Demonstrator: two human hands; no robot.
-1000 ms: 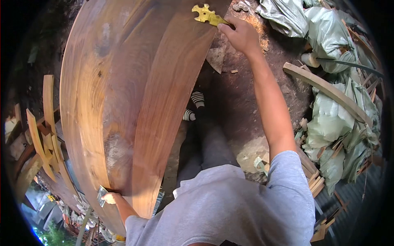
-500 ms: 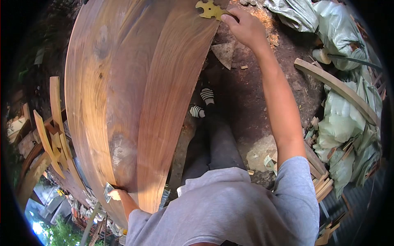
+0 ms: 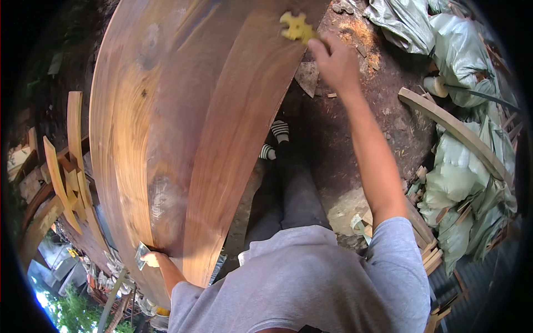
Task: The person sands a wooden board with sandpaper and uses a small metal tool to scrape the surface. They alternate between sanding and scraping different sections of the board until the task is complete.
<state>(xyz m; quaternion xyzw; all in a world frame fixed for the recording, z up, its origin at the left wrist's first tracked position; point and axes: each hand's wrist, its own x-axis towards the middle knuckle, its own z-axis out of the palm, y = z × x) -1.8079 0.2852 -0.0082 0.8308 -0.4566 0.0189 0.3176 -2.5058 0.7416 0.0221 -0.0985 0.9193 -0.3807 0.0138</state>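
A broad wooden panel (image 3: 227, 127) of joined boards, with dark patches in its grain, stretches from the top of the view down to my body. In my right hand (image 3: 337, 64) is a flat yellow notched tool (image 3: 298, 28), blurred by motion, over the panel's far right edge. Down at the near left, my left hand (image 3: 155, 259) grips a small flat greyish plate (image 3: 141, 255) by its edge, over the panel. What that plate is made of I cannot make out.
Curved wood offcuts (image 3: 61, 177) are stacked left of the panel. On the right lie pale green plastic sacks (image 3: 455, 183) and a long curved wooden piece (image 3: 455, 125). Wood shavings and scraps (image 3: 361, 33) litter the dirt floor; my feet in striped footwear (image 3: 280, 130) stand beside the panel.
My right hand and the yellow tool have shifted slightly right and nearer to me in the view. The left hand has moved a little left and stays closed on the plate.
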